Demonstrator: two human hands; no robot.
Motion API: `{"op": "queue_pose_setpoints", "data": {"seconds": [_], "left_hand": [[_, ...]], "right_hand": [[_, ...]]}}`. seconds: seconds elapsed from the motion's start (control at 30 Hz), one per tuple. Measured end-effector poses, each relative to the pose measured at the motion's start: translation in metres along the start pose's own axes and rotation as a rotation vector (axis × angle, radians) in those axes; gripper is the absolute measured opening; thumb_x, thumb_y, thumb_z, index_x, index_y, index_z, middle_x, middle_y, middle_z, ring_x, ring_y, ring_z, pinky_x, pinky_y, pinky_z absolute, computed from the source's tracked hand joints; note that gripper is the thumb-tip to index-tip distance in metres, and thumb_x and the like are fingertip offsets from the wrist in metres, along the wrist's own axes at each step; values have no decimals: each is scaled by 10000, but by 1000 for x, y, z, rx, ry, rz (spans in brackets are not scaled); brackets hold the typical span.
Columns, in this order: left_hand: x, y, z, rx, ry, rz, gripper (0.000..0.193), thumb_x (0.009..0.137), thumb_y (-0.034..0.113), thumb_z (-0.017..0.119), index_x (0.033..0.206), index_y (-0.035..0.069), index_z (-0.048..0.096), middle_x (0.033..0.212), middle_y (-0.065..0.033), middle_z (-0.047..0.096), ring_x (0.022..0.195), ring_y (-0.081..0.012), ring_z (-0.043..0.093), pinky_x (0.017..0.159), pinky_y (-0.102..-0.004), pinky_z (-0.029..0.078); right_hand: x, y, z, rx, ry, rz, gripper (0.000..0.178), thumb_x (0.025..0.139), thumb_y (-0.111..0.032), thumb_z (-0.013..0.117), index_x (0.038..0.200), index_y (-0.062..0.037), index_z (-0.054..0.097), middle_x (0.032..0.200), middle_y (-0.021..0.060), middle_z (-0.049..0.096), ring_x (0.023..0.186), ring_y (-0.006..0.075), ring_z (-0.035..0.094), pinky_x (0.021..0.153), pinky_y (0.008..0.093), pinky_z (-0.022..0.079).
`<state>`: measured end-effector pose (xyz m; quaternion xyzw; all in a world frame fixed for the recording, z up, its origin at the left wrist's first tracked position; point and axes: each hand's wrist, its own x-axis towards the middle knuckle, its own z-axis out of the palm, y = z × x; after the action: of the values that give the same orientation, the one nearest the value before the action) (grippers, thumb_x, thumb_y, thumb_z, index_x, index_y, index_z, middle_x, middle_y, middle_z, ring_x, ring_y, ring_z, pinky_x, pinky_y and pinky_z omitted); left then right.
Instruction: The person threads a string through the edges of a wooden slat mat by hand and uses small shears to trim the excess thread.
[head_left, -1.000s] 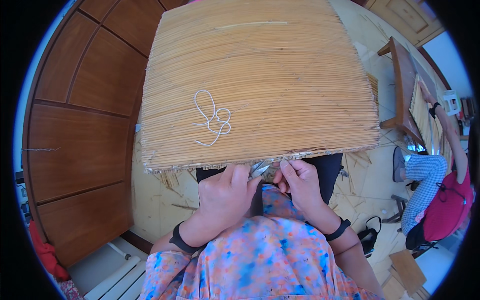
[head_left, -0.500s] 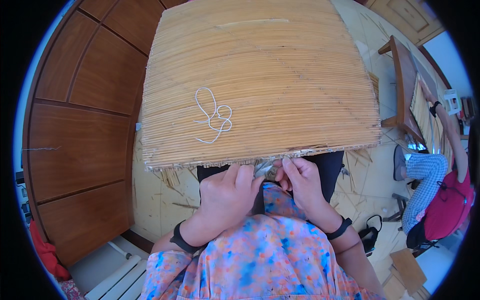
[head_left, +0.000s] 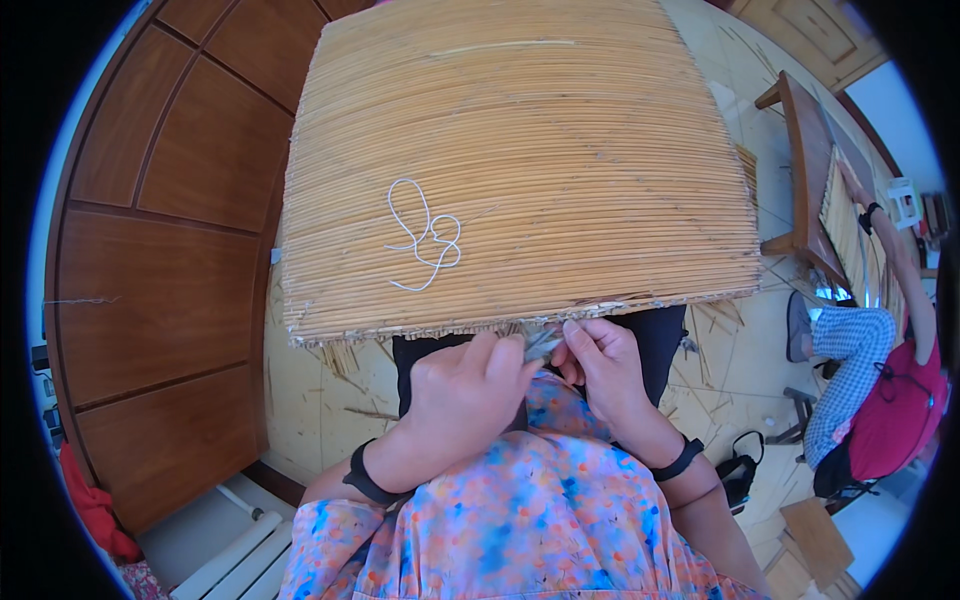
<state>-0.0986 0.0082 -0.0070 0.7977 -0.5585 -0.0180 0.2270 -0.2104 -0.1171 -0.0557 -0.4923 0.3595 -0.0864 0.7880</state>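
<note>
A large mat of straw-coloured stalks (head_left: pixel 520 180) lies in front of me, with a rough bound near edge. At that edge, right of its middle, my left hand (head_left: pixel 462 385) is closed, its fingers curled against a small grey-white crumpled bundle (head_left: pixel 543 343); whether it is thread or a strip is too small to tell. Close beside it, my right hand (head_left: pixel 606 362) pinches with thumb and forefinger just under the edge; what lies between those fingertips is hidden. A loose white cord (head_left: pixel 425 236) rests in loops on the mat, left of centre.
Wooden panelled doors (head_left: pixel 160 290) stand along the left. Stalk scraps (head_left: pixel 345 360) litter the tiled floor beneath the mat. To the right, another person in a red top (head_left: pixel 900 420) sits at a wooden table (head_left: pixel 800 160), arm stretched over a second mat (head_left: pixel 845 225).
My left hand has shifted slightly right and down, nearer the right hand, and its fingers have turned over the bundle. The right hand stays almost in place.
</note>
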Motion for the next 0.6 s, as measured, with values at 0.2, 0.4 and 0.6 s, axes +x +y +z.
{"op": "queue_pose_setpoints", "data": {"seconds": [0.2, 0.4, 0.6], "left_hand": [[-4, -9, -1, 60, 12, -67, 248, 707, 166, 707, 841, 47, 537, 656, -75, 554, 489, -236, 553, 421, -321, 423], [-4, -7, -4, -8, -81, -32, 242, 718, 164, 703, 845, 47, 533, 639, -79, 552, 497, -241, 558, 432, -321, 429], [-2, -7, -5, 45, -2, -67, 231, 714, 151, 704, 837, 56, 533, 645, -68, 557, 496, -234, 558, 436, -321, 433]], "right_hand": [[1, 5, -6, 5, -35, 27, 227, 895, -200, 538, 920, 3, 638, 647, 10, 579, 503, 43, 472, 449, 178, 369], [1, 1, 5, 1, -21, 16, 199, 873, -177, 561, 866, 10, 628, 640, 18, 577, 503, 50, 473, 457, 184, 374], [4, 0, 8, 54, -50, 76, 219, 852, -178, 584, 735, 7, 600, 621, 27, 569, 499, 57, 466, 458, 198, 366]]}}
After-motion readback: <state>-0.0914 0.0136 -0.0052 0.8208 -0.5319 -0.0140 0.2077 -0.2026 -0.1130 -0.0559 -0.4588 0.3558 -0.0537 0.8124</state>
